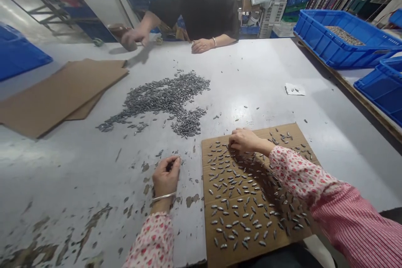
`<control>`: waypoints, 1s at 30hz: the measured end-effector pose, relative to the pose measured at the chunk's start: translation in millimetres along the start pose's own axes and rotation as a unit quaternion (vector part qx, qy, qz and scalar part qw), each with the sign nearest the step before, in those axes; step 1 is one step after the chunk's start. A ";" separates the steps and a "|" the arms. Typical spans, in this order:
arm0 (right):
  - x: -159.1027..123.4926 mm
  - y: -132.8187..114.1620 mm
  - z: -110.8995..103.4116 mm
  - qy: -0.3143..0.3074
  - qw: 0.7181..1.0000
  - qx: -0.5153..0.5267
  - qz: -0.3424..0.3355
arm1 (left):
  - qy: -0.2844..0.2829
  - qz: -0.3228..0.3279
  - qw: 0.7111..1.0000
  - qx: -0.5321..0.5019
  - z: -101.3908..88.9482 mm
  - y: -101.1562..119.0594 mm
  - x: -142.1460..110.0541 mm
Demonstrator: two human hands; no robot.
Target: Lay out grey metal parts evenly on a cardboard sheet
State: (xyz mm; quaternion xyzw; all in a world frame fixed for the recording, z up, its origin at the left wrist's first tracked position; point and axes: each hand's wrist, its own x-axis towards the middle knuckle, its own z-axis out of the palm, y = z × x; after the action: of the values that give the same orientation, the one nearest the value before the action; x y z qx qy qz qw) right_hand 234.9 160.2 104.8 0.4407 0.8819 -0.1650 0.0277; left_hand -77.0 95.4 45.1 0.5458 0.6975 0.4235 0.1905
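My left hand [166, 174] rests on the grey table [78, 176], fingers curled around a few small grey metal pieces. My right hand [243, 140] lies on the upper left part of a cardboard sheet [251, 247], fingers bent down and pinched over the pieces there. Several small oval metal pieces [238, 201] lie spread in rows over that cardboard. A large loose pile of the same pieces [166, 100] sits on the table beyond my hands.
A person in black sits across the table, hands [201, 45] on its far edge. Flat cardboard sheets [59, 92] lie at left. Blue crates [339, 37] stand at right, one holding metal pieces. A small paper scrap [294, 89] lies right of the pile.
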 end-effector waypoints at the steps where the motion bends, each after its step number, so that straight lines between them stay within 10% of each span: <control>1: 1.1 -1.5 2.8 0.009 1.000 0.004 0.012 | -0.003 -0.010 1.000 -0.009 -1.6 3.0 0.8; 11: 7.0 -19.1 14.8 0.025 1.000 0.002 0.015 | -0.124 0.038 0.991 -0.025 14.4 75.4 5.8; 22: 21.7 43.6 -20.1 0.081 0.984 0.024 0.157 | -0.182 0.081 0.980 0.006 44.7 84.1 16.8; 30: 28.2 43.8 -13.2 0.065 0.985 0.026 0.159 | -0.273 0.146 0.946 0.101 68.9 119.8 12.6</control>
State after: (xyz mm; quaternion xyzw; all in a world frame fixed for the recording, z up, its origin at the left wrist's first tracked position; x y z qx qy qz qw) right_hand 253.4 210.5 100.1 0.5855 0.7960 -0.1524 -0.0149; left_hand 40.8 138.9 104.1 0.7529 0.5705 0.2089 0.2530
